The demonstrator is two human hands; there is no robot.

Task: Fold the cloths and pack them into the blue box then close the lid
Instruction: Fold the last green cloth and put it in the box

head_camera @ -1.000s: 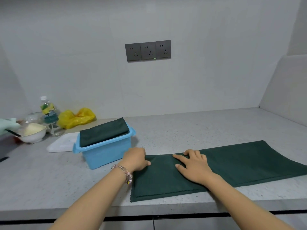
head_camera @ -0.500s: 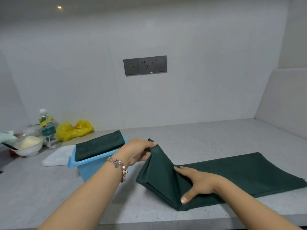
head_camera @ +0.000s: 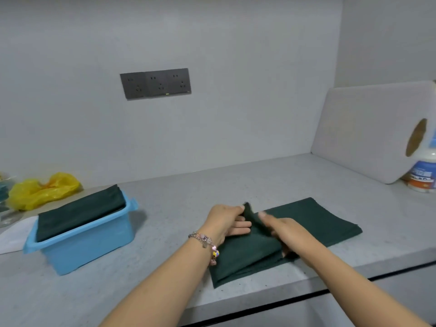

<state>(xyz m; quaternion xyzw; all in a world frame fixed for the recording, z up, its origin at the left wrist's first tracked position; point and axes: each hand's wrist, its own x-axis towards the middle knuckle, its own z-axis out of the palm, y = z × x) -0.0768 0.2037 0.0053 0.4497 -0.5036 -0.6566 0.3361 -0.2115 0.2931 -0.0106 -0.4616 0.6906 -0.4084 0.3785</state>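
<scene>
Dark green cloth (head_camera: 313, 223) lies on grey countertop (head_camera: 212, 185) at 5 o'clock of frame centre, long axis running toward 2 o'clock. Its near-left end is lifted and doubled over the rest. Left hand (head_camera: 224, 223) pinches the raised corner of that end, thumb on top, fingers curled beneath the flap, tips showing under the fold. Beaded bracelet (head_camera: 207, 244) on that wrist. Right hand (head_camera: 283, 230) sits at 3 o'clock of the left, touching the folded-over layer; thumb points up toward 11 o'clock, other fingers are tucked under or behind the cloth, so whether they grip cannot be told.

Blue box (head_camera: 89, 241) stands at 9 o'clock of the hands, well apart. Folded dark cloth stack (head_camera: 80, 211) rests on its open top, rising above the rim. White lid (head_camera: 14, 234) lies flat just beside the box at its 9 o'clock, partly behind it. Yellow plastic bag (head_camera: 44, 188) at 11 o'clock of the box, against the wall. Grey socket panel (head_camera: 155, 83) on wall at 12 o'clock. White board (head_camera: 368, 128) leans at 2 o'clock; paper roll (head_camera: 417, 140) and white bottle (head_camera: 423, 175) at the right edge.
</scene>
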